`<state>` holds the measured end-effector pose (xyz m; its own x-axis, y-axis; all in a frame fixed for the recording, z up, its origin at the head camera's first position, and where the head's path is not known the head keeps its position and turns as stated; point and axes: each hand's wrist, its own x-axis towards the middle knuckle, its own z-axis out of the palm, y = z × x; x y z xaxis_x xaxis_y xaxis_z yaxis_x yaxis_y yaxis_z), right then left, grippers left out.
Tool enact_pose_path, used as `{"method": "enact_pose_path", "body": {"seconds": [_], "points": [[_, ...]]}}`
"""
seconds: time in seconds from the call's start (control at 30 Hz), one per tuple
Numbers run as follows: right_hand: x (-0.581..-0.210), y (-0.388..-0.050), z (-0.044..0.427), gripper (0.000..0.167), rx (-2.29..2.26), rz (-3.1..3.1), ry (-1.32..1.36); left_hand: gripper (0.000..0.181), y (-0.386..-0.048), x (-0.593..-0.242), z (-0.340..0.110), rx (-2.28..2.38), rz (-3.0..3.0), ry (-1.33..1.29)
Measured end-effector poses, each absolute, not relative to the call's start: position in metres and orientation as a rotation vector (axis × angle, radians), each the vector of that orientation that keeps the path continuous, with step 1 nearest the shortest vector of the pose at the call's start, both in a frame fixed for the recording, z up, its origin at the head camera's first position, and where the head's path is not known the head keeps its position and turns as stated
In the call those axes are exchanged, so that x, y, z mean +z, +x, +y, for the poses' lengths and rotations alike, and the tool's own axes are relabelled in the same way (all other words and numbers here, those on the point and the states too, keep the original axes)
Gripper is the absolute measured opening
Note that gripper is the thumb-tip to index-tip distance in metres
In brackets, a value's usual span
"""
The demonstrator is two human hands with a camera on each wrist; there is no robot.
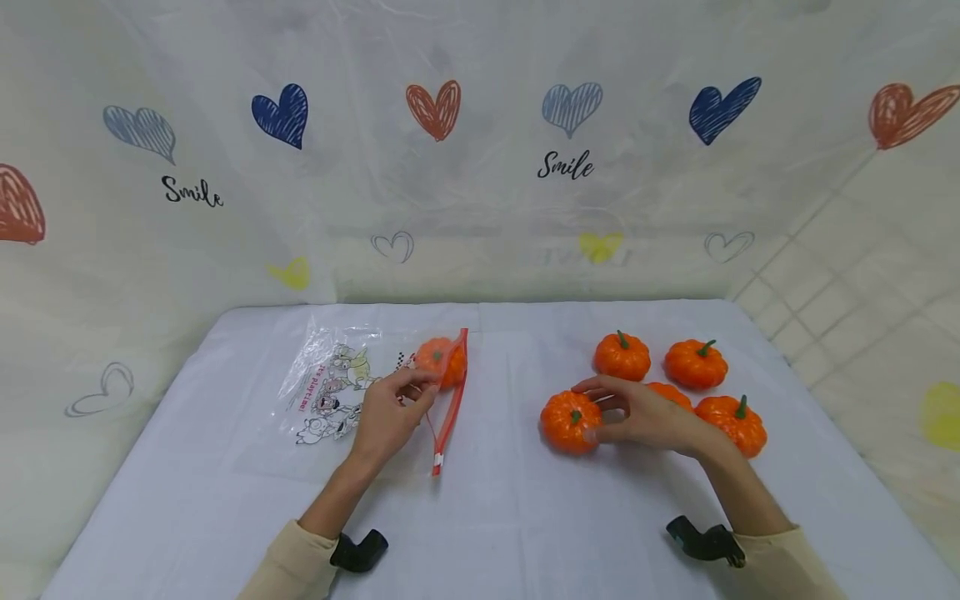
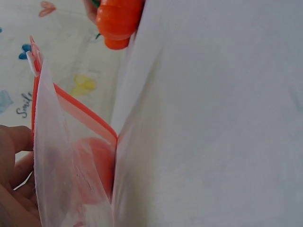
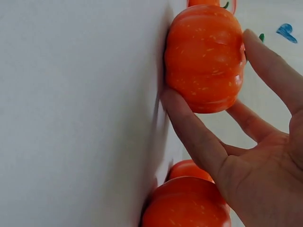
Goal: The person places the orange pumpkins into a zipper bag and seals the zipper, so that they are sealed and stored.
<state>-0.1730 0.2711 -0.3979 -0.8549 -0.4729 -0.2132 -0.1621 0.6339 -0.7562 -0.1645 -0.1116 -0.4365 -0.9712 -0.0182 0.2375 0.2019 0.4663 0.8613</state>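
My left hand (image 1: 393, 417) pinches the upper layer of a clear zip bag (image 1: 277, 442) near its red zip edge. Inside the bag, by its mouth, lies one small orange toy pumpkin (image 1: 433, 357); the left wrist view shows the bag's mouth (image 2: 85, 109) parted. On the right, my right hand (image 1: 648, 417) holds another toy pumpkin (image 1: 567, 423) by its side, thumb and fingers spread around it. The right wrist view shows that pumpkin (image 3: 206, 59) at or very near the table surface. My right hand partly hides a pumpkin (image 1: 670, 393) behind it.
More toy pumpkins stand around my right hand: one at the back (image 1: 622, 357), one farther right (image 1: 696, 364) and one beside the wrist (image 1: 735, 423). A white cloth covers the table (image 1: 495, 533). Behind it hangs a pale sheet (image 1: 480, 192) with printed hearts.
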Motion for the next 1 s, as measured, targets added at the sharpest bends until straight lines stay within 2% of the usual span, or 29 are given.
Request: {"method": "enact_pose_path", "body": {"seconds": [0.2,0.63,1.0], "points": [[-0.404,-0.176,0.272,0.069,-1.139,2.397,-0.557,0.020,-0.164,-0.435,-0.111,-1.507,-2.514,-0.149],[-0.405,-0.177,0.267,0.063,-1.192,2.400,-0.565,0.020,-0.164,-0.435,-0.110,-1.485,-2.517,-0.151],[-0.410,-0.181,0.263,0.067,-1.278,2.418,-0.513,0.020,-0.164,-0.436,-0.111,-1.495,-2.504,-0.176]]}}
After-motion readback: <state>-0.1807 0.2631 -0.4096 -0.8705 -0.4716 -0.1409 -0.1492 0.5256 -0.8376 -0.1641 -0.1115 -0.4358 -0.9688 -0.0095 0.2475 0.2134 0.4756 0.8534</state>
